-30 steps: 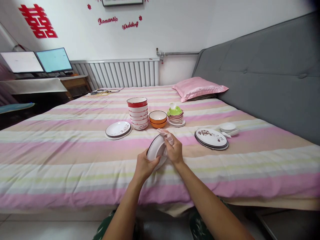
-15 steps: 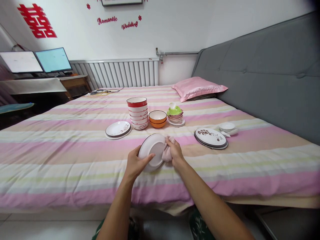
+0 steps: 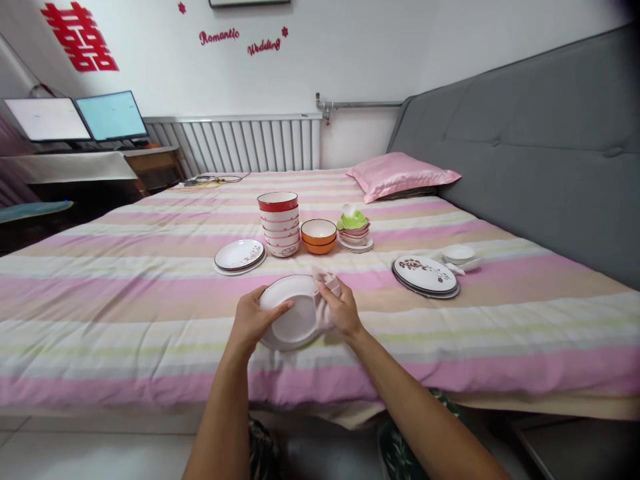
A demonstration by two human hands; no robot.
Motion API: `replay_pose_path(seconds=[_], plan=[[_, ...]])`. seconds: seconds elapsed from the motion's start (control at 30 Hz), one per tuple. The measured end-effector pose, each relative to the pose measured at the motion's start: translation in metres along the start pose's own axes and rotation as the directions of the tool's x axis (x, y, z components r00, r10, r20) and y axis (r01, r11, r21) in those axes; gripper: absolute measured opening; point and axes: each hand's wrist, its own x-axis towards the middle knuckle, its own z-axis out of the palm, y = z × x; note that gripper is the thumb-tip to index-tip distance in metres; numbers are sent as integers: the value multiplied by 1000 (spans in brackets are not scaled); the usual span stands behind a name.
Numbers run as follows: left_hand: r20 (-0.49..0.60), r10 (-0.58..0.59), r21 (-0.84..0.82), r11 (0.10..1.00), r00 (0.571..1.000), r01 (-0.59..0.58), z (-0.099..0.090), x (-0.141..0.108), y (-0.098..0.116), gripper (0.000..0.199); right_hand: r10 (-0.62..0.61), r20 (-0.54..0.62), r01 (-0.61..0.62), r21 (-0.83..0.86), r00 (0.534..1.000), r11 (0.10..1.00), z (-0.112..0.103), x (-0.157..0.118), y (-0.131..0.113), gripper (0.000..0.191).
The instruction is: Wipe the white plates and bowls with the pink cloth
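Observation:
A white plate (image 3: 295, 320) is tilted in front of me above the striped bedspread, its plain underside apparently facing me. My left hand (image 3: 255, 320) grips its left edge, thumb lying across the surface. At the plate's right edge, my right hand (image 3: 341, 307) is closed on a pale pink cloth (image 3: 323, 310) that presses against the rim. Beyond the plate stand a tall stack of red and white bowls (image 3: 279, 227) and two orange bowls (image 3: 319, 237). Flat to the left sits a small pile of plates (image 3: 240, 255).
To the right lie a stack of oval plates (image 3: 425, 275) and small white dishes (image 3: 459, 255). Green and pink leaf-shaped dishes (image 3: 353, 223) stand past the orange bowls. A pink pillow (image 3: 403, 175) rests by the grey headboard (image 3: 530, 140). Cables (image 3: 213, 180) lie at the far left.
The plate and my left hand have shifted left and the plate is tilted differently. My right hand has moved slightly left with the cloth, which is spread more over the rim.

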Motion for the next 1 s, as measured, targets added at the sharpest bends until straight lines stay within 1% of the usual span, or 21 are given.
replay_pose_path(seconds=[0.07,0.13,0.23,0.3,0.33,0.4,0.47,0.5,0.6,0.67,0.7,0.77,0.83,0.9,1.0], plan=[[-22,-35,-88,996,999,33,3,-1,-2,50,14,-10,-13,18,1000,1000,1,0,-2,28],[-63,-30,-159,987,998,20,7,-2,-4,48,29,-22,-29,45,999,999,0,1,-6,30],[-169,6,-264,963,986,-51,17,-2,-6,46,3,-53,0,51,999,999,-6,4,-14,32],[-271,33,-338,933,962,-128,29,-2,-5,42,-56,-93,58,17,994,998,-13,8,-20,30],[-331,49,-360,916,942,-174,36,-2,-5,40,-91,-114,91,-7,989,996,-17,10,-23,29],[-425,84,-355,901,901,-251,51,-1,-5,36,-149,-147,145,-41,978,989,-25,16,-25,27],[-467,118,-304,909,876,-284,65,2,-8,33,-165,-173,163,-27,971,986,-32,23,-23,28],[-473,136,-263,921,871,-287,70,4,-10,33,-159,-182,161,-5,970,987,-34,26,-21,29],[-439,215,-90,956,872,-281,81,12,-18,33,-132,-209,147,57,969,988,-40,34,-14,31],[-363,255,43,965,896,-257,82,18,-24,33,-142,-234,159,54,962,986,-42,37,-9,30],[-309,254,100,967,917,-234,81,21,-27,34,-150,-243,165,40,958,986,-43,39,-7,30],[-195,210,199,965,958,-171,76,23,-30,36,-164,-240,166,-10,957,986,-44,41,-4,28],[-116,168,273,953,979,-131,70,23,-30,38,-185,-212,170,-88,960,982,-42,42,-4,27],[-91,179,315,938,980,-142,64,22,-29,41,-218,-168,190,-171,961,967,-39,41,-4,27],[-90,263,353,910,961,-216,55,23,-28,50,-277,-81,248,-261,958,933,-34,41,-7,28]])
